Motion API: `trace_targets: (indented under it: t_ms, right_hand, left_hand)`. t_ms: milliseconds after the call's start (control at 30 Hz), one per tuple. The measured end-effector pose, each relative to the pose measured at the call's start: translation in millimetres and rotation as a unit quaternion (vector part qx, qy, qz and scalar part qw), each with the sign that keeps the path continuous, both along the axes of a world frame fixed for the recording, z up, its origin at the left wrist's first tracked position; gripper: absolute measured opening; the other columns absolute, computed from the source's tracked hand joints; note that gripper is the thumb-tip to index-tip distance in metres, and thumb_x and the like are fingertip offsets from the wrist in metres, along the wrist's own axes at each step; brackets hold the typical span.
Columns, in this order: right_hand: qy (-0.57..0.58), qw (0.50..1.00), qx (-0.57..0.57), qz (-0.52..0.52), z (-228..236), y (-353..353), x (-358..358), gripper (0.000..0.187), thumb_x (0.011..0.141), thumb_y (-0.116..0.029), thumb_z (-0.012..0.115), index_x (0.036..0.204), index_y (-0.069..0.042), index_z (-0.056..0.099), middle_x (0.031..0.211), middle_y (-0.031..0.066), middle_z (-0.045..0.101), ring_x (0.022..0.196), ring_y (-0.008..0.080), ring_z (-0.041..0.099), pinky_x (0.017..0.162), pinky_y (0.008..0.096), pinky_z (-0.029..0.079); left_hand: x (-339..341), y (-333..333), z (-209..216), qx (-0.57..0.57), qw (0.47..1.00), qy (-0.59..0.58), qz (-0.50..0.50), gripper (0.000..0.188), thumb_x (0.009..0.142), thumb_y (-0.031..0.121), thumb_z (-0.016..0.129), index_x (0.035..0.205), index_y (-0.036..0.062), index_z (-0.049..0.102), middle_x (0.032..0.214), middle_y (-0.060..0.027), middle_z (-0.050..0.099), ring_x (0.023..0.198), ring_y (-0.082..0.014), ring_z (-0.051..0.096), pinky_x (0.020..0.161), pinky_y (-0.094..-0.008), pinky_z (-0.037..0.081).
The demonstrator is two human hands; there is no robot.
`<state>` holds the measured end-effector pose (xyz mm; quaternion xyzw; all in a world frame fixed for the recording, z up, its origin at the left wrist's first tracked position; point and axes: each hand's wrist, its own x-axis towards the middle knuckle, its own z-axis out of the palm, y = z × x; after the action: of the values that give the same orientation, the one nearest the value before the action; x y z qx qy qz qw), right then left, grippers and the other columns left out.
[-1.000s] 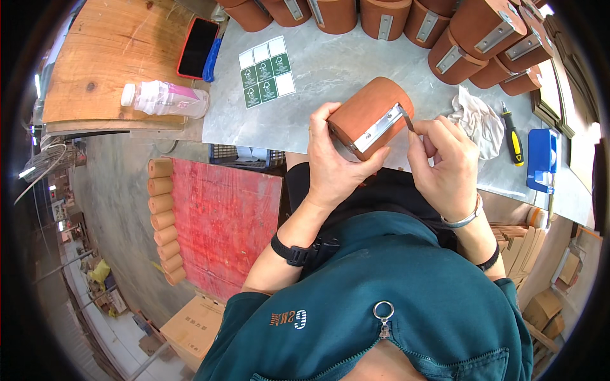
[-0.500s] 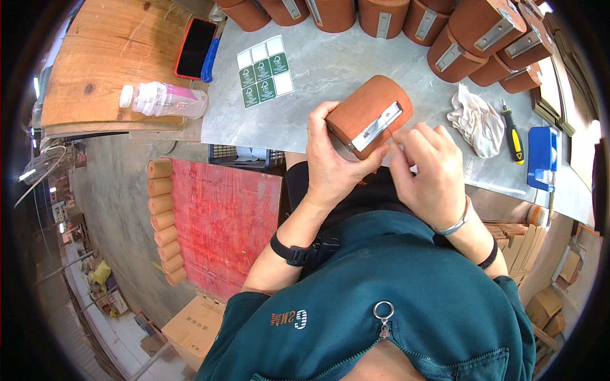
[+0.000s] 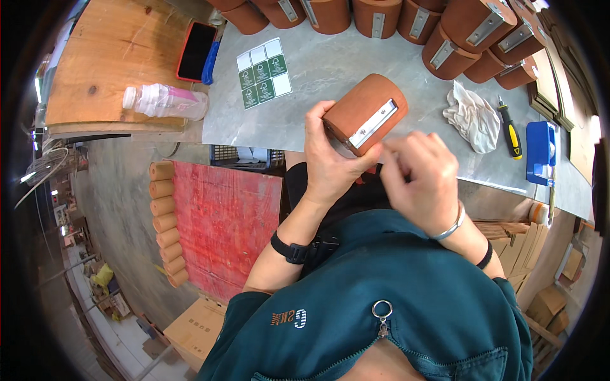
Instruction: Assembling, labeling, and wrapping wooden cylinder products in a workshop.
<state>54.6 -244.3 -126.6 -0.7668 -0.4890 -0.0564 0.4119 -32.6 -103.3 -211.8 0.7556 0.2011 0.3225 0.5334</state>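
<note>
Your left hand (image 3: 330, 162) wraps its fingers around the brown cylinder (image 3: 365, 113), holding it tilted just above the near edge of the grey surface (image 3: 330, 63). Your right hand (image 3: 419, 178), fingers pressed together, pinches at the cylinder's lower end beside its metal strip (image 3: 373, 124).

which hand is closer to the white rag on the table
Right. The right hand hovers just below-left of the rag; the left hand, holding the brown cylinder, is farther left.
</note>
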Motion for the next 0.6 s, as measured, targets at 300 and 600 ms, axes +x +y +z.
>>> trace_targets:
  t_ms: [300,600]
  right_hand:
    - [0.037,0.997,-0.004,-0.071,-12,0,15,0.010,0.078,0.001,0.068,0.078,-0.005,0.061,0.063,0.0058,0.054,0.053,0.0250,0.050,0.056,0.0361,0.039]
    - [0.010,0.999,-0.010,-0.052,-9,4,11,0.012,0.075,-0.001,0.069,0.074,-0.005,0.058,0.065,0.0073,0.055,0.055,0.0272,0.052,0.057,0.0371,0.039]
  left_hand:
    - [0,-2,3,0.018,1.000,0.020,-0.007,0.087,0.067,0.014,0.093,0.133,0.0061,0.038,0.122,-0.0131,0.053,0.112,-0.0247,0.057,0.097,-0.0382,0.049]
    - [1,-3,1,-0.002,1.000,0.004,0.006,0.088,0.063,0.020,0.095,0.131,0.0054,0.041,0.119,-0.0138,0.053,0.110,-0.0282,0.058,0.094,-0.0399,0.049]
